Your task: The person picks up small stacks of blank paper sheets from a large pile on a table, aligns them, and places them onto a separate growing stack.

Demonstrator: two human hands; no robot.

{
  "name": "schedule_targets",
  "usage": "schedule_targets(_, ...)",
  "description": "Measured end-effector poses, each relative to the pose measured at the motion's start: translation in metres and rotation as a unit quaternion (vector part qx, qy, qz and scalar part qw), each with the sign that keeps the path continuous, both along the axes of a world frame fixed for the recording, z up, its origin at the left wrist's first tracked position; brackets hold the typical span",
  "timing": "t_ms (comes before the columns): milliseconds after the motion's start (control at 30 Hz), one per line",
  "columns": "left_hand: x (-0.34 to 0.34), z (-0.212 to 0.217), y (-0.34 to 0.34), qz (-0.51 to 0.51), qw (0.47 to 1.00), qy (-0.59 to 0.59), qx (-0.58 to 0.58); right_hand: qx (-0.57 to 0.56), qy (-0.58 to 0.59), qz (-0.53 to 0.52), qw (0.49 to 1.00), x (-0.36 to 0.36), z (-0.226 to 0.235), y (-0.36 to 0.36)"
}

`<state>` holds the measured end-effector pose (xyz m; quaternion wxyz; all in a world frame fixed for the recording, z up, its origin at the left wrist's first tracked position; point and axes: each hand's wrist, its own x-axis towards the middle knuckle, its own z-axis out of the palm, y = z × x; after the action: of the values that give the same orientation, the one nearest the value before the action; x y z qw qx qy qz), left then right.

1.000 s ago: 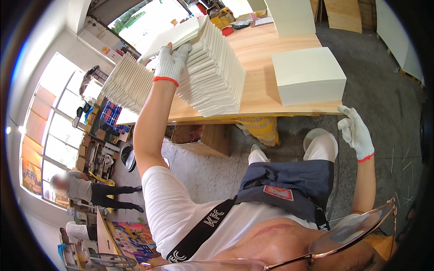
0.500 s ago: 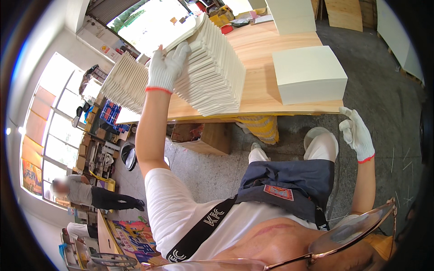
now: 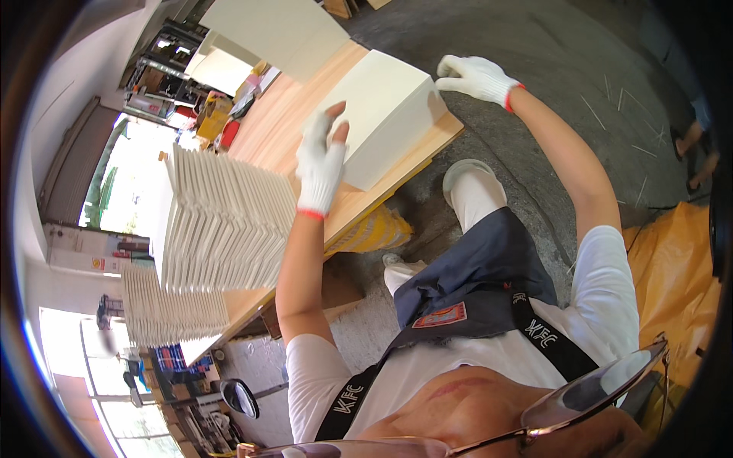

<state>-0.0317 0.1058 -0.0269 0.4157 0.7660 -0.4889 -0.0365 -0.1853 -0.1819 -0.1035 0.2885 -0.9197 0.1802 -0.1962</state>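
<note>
A squared stack of cream-white sheets (image 3: 382, 99) lies on the wood-topped table (image 3: 263, 118) in front of me. My left hand (image 3: 321, 168), in a white knit glove with two bare fingertips, is at the stack's left side with its fingers apart. It holds nothing that I can see; whether it touches the sheets I cannot tell. My right hand (image 3: 481, 79), gloved too, hovers by the stack's far right corner, fingers slightly bent and nothing in them. Left of my left hand rises a tall pile of white bundles in offset layers (image 3: 229, 221).
A second layered pile (image 3: 168, 305) stands farther left. A large pale block (image 3: 279, 34) and a yellow box (image 3: 214, 114) occupy the table's far end. Under the table are a yellow-wrapped bundle (image 3: 374, 231) and a cardboard box (image 3: 340, 294). Orange sheeting (image 3: 672, 267) hangs at right.
My left hand has left the tall layered pile and come to the squared stack. My right hand has risen to that stack's right corner. The view has turned toward the right.
</note>
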Motion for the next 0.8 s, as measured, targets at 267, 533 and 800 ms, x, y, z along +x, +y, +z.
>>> schedule_targets(267, 0.053, -0.029, -0.101, -0.041, 0.981, -0.129, 0.137, -0.048, 0.078, -0.035, 0.995, 0.035, 0.025, 0.008)
schedule_targets(533, 0.058, -0.056, -0.112, -0.049, 0.990, -0.102, 0.082, -0.285, -0.102, -0.006, 0.953, 0.058, 0.023, 0.014)
schedule_targets(800, 0.055, -0.058, -0.112, -0.104, 0.994, -0.020, 0.040, 0.099, -0.137, -0.040, 0.985, 0.078, 0.014, 0.029)
